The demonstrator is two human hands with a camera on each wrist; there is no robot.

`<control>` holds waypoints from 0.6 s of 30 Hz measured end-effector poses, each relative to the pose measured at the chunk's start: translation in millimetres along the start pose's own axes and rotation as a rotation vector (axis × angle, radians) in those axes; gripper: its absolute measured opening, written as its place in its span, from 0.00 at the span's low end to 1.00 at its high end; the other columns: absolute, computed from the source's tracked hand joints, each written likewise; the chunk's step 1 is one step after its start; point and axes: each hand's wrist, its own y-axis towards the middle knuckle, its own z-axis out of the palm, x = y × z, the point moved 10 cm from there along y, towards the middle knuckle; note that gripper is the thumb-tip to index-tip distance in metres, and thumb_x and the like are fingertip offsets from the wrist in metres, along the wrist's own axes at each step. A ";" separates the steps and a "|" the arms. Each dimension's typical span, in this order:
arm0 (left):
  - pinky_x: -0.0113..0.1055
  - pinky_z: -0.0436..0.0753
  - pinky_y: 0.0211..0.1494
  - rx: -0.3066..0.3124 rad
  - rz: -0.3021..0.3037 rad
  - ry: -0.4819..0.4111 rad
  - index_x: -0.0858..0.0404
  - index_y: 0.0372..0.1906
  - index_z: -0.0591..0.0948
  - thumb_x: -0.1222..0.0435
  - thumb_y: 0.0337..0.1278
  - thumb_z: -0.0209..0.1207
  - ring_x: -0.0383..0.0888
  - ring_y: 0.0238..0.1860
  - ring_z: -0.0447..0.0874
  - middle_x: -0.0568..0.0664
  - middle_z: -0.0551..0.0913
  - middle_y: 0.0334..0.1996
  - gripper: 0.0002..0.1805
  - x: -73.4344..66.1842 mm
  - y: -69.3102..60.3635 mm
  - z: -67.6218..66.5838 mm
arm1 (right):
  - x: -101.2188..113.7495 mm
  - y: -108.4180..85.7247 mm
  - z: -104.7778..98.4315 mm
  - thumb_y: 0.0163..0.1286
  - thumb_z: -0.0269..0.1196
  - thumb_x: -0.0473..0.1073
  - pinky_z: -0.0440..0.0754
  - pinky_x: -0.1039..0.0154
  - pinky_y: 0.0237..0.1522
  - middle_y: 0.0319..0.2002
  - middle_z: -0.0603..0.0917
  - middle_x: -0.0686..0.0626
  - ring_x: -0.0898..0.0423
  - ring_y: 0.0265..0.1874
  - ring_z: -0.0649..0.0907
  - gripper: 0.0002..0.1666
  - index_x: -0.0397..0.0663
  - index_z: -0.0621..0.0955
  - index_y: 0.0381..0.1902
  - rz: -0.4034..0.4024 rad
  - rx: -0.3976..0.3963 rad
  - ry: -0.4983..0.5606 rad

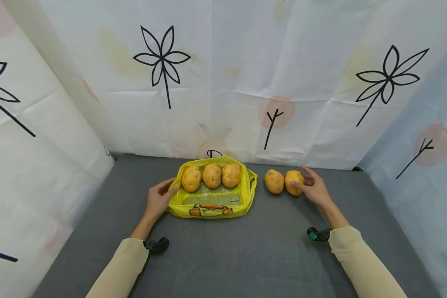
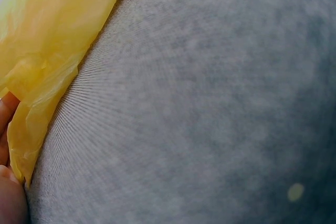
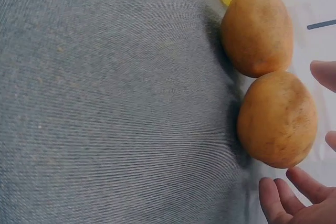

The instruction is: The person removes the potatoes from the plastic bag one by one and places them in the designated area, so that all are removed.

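Note:
A yellow plastic bag (image 1: 210, 212) lies spread on the table with its mouth open, and three potatoes (image 1: 212, 175) sit in a row at its far side. My left hand (image 1: 160, 198) holds the bag's left rim, thumb over the edge. In the left wrist view, fingertips (image 2: 6, 109) show against the yellow plastic (image 2: 63, 35). Two more potatoes stand side by side to the bag's right, the nearer to it being the left potato (image 1: 274, 181). My right hand (image 1: 314, 189) is around the right potato (image 1: 294, 182), fingers spread; in the right wrist view gaps show between some fingertips and this potato (image 3: 277, 120).
Grey cloth covers the table (image 1: 223, 256). A white curtain (image 1: 216, 74) with printed flowers rises right behind the bag and potatoes, and more curtain closes off the left and right sides. Dark bands with camera mounts (image 1: 318, 234) sit on both wrists.

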 end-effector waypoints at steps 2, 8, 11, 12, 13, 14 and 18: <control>0.21 0.78 0.50 0.000 0.004 -0.002 0.65 0.63 0.81 0.63 0.69 0.64 0.33 0.51 0.79 0.61 0.82 0.59 0.21 0.4 0.2 -0.3 | 2.3 -0.4 -2.1 0.72 0.67 0.55 0.70 0.34 0.62 0.74 0.56 0.27 0.28 0.70 0.63 0.53 0.48 0.53 0.82 0.010 -0.008 -0.006; 0.21 0.78 0.49 0.003 0.008 0.003 0.65 0.64 0.81 0.63 0.70 0.64 0.33 0.51 0.79 0.61 0.82 0.59 0.21 -0.1 -0.4 -0.4 | 20.6 -2.9 -7.8 0.72 0.66 0.54 0.66 0.30 0.63 0.75 0.57 0.27 0.27 0.70 0.60 0.51 0.47 0.54 0.82 -0.051 -0.027 -0.028; 0.22 0.78 0.49 0.003 0.005 0.004 0.65 0.63 0.81 0.63 0.69 0.64 0.32 0.51 0.79 0.60 0.82 0.59 0.21 -0.7 -0.6 -0.2 | 35.7 -5.5 -8.7 0.72 0.67 0.54 0.67 0.29 0.61 0.74 0.59 0.28 0.28 0.70 0.61 0.50 0.48 0.55 0.82 -0.102 -0.043 -0.056; 0.22 0.78 0.49 0.001 0.004 0.003 0.65 0.63 0.81 0.63 0.69 0.64 0.32 0.51 0.79 0.60 0.82 0.59 0.21 -1.0 -0.6 -0.2 | 41.3 -6.5 -8.3 0.71 0.67 0.54 0.68 0.29 0.60 0.74 0.59 0.28 0.29 0.70 0.61 0.50 0.48 0.56 0.82 -0.117 -0.047 -0.066; 0.22 0.79 0.49 0.000 0.004 0.002 0.65 0.63 0.81 0.64 0.69 0.64 0.33 0.51 0.79 0.60 0.82 0.59 0.21 -1.2 -0.6 -0.1 | 46.4 -7.2 -7.7 0.70 0.68 0.55 0.68 0.30 0.60 0.74 0.60 0.29 0.30 0.70 0.62 0.51 0.49 0.57 0.81 -0.127 -0.056 -0.078; 0.22 0.79 0.49 0.000 0.003 0.005 0.65 0.63 0.81 0.64 0.69 0.64 0.33 0.51 0.79 0.60 0.82 0.59 0.21 -1.5 -0.5 -0.1 | 52.0 -8.1 -6.4 0.70 0.68 0.55 0.68 0.30 0.60 0.74 0.61 0.30 0.30 0.70 0.62 0.50 0.49 0.58 0.81 -0.142 -0.057 -0.081; 0.22 0.79 0.49 -0.003 -0.010 0.015 0.65 0.64 0.81 0.63 0.69 0.64 0.34 0.51 0.79 0.60 0.82 0.59 0.22 -1.6 -0.4 -0.1 | 72.4 -10.6 3.0 0.70 0.69 0.52 0.66 0.31 0.63 0.73 0.62 0.31 0.30 0.69 0.63 0.49 0.49 0.60 0.81 -0.202 -0.051 -0.096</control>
